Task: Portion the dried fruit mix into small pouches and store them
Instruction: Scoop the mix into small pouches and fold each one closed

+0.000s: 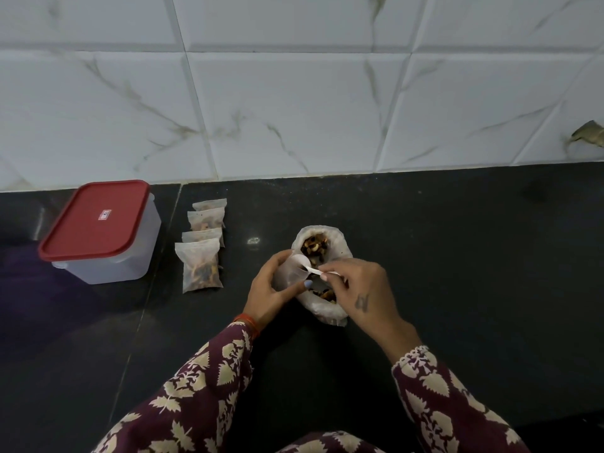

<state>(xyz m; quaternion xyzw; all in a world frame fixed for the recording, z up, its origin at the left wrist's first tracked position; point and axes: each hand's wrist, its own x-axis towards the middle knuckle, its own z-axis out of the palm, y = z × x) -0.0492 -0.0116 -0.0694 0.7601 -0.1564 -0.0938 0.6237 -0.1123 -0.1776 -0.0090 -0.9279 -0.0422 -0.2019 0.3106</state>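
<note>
A large clear bag of dried fruit mix (314, 246) lies open on the black counter (457, 256). My left hand (274, 291) holds a small clear pouch (289, 273) open just in front of the bag's mouth. My right hand (358, 287) pinches the handle of a white plastic spoon (304, 263), whose bowl sits at the pouch opening. Several filled small pouches (201, 256) lie in a row to the left, overlapping one another. A clear storage box with a red lid (98, 220) stands shut at the far left.
A white marble-pattern tiled wall (294, 93) rises directly behind the counter. A seam in the counter (157, 273) runs between the box and the pouches. A small brownish thing (588, 134) shows on the wall at the right edge.
</note>
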